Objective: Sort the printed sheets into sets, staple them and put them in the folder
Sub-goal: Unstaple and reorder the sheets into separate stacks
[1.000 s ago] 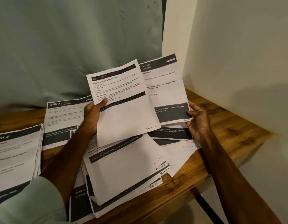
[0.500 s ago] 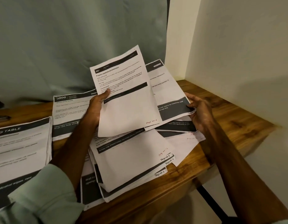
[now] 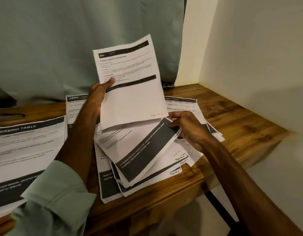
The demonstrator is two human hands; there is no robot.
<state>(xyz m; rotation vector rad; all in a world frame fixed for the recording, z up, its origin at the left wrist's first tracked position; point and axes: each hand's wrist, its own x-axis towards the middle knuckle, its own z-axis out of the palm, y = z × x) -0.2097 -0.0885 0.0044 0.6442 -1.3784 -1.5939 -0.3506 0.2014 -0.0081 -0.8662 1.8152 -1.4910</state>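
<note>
Two hands are busy with paper. The left hand (image 3: pixel 97 97) holds one printed sheet (image 3: pixel 130 92) up above the wooden table (image 3: pixel 241 123), thumb pressed on its front near the left edge, so it's clamped on that page. The right hand (image 3: pixel 189 130) pinches the far corner of a dark-banded sheet (image 3: pixel 144 150), maybe a thin bunch, hard to tell. That one lies skewed on top of the messy pile (image 3: pixel 172 160) by the table's front edge, where handwritten page numbers show on the right corners. A neater stack (image 3: pixel 28 147) headed "DRESSING TABLE" sits toward the left edge. A "3800" sheet (image 3: pixel 75 106) lies near the back edge, and more pages (image 3: pixel 183 104) sit behind the right hand.
</note>
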